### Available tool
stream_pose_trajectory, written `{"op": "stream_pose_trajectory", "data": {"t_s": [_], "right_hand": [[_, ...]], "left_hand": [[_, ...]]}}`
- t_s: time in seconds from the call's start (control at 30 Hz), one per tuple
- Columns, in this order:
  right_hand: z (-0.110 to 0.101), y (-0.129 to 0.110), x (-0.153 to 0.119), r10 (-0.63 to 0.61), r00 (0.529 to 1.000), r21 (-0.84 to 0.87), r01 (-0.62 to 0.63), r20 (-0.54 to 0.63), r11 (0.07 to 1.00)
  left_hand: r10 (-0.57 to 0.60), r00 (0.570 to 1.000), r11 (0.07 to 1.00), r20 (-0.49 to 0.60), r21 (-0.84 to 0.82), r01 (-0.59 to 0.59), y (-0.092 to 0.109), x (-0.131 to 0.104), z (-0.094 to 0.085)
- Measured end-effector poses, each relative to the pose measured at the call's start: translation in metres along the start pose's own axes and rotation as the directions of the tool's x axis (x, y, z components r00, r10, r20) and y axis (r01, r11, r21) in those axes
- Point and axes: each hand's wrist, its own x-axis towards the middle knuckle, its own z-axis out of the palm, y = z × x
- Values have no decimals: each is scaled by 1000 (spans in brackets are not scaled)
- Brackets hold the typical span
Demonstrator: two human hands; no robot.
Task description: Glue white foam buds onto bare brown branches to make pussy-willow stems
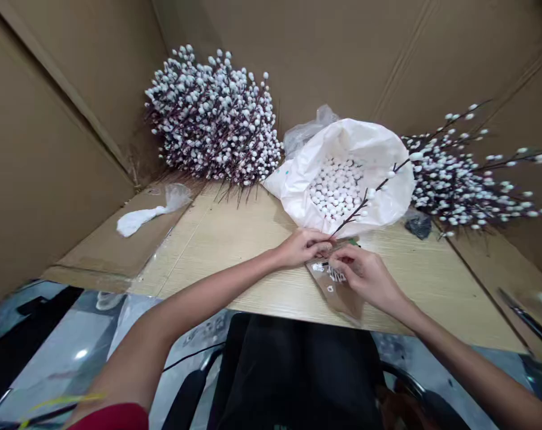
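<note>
My left hand (307, 246) is closed on a thin dark branch with white berries (359, 206), which slants up to the right across a white bag's mouth. Beside it, my right hand (360, 272) has its fingers pinched together, close to a short dark tip. What they hold is hidden. Under both hands lies a brown cardboard piece (342, 300) with dabs and strips of white paste (336, 273) on it. Just behind, the open white bag (293, 200) holds many loose white berries (336, 190).
A large heap of white-berry branches (217, 116) lies at the back left, another bundle (463, 185) at the right. A white-filled plastic bag (140, 220) rests on cardboard at left. A dark-handled knife or scissors (533, 325) lies far right. Cardboard walls (320, 54) enclose the table (239, 233).
</note>
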Motion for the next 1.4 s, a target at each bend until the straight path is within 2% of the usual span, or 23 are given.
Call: {"op": "stream_pose_trajectory", "data": {"t_s": [0.1, 0.23, 0.37, 0.43, 0.5, 0.57, 0.63, 0.7, 0.8, 0.93, 1.0, 1.03, 1.17, 1.3, 1.4], "right_hand": [[-10, -3, 5, 115, 993, 261, -115, 13, 959], [-26, -10, 10, 253, 967, 562, -209, -2, 800], [-45, -24, 16, 248, 968, 742, -201, 48, 640], [-55, -32, 21, 214, 975, 786, -177, 58, 593], [-62, -41, 27, 179, 984, 804, -116, 12, 583], [-68, -48, 32, 143, 985, 804, -7, -97, 595], [-71, -54, 38, 97, 963, 774, 139, -250, 618], [-74, -58, 43, 33, 915, 707, 287, -402, 646], [-80, -66, 52, -93, 810, 549, 472, -580, 690], [-94, -84, 63, -273, 600, 275, 662, -752, 697], [-98, -94, 67, -327, 499, 163, 710, -802, 685], [-99, -98, 68, -340, 464, 123, 719, -818, 685], [-93, -103, 73, -382, 389, -1, 700, -838, 714], [-85, -91, 85, -475, 300, -183, 655, -828, 733], [-84, -83, 91, -549, 273, -294, 617, -790, 730]], "left_hand": [[-64, 998, 990, 25, -127, 67, -1, 0, 3], [-143, 989, 928, 28, -343, 143, -1, -1, 6], [-211, 975, 887, -64, -431, 164, 6, -3, 6], [-220, 968, 892, -118, -426, 151, 13, -5, 4], [-248, 954, 890, -168, -429, 156, 20, -6, 2], [-264, 942, 891, -208, -426, 156, 27, -8, -1], [-242, 935, 910, -261, -396, 125, 33, -10, -4], [-213, 931, 931, -297, -350, 102, 38, -11, -8], [-180, 933, 950, -312, -300, 83, 41, -13, -11], [-165, 931, 959, -324, -274, 74, 41, -13, -13], [-165, 930, 960, -330, -269, 75, 39, -13, -13], [-168, 929, 960, -331, -270, 78, 38, -13, -13], [-176, 927, 954, -333, -289, 78, 34, -13, -11], [-162, 932, 959, -324, -274, 72, 32, -14, -9], [-160, 932, 960, -327, -272, 69, 33, -15, -8]]}}
